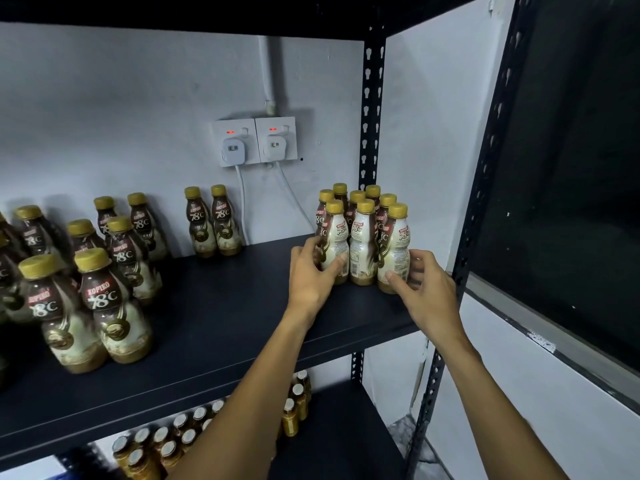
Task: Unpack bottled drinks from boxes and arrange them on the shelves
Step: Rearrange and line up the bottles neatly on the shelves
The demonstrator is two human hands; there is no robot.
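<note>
While loose coffee bottles [104, 292] crowd the left end of the shelf [225, 313] and a pair [213, 223] stands at the wall under the sockets [254, 142], your left hand [311, 275] curls round the left front bottle [333, 242] of the upright cluster [363, 233] at the shelf's right end. Your right hand [427, 292] grips the right front bottle [396, 247].

Grey wall [104, 116] carries two switched sockets [249, 140], red lamps lit, plugs fitted, white cables [242, 202] hanging down. Dark window [571, 168] at right, grey sill [519, 313] below
</note>
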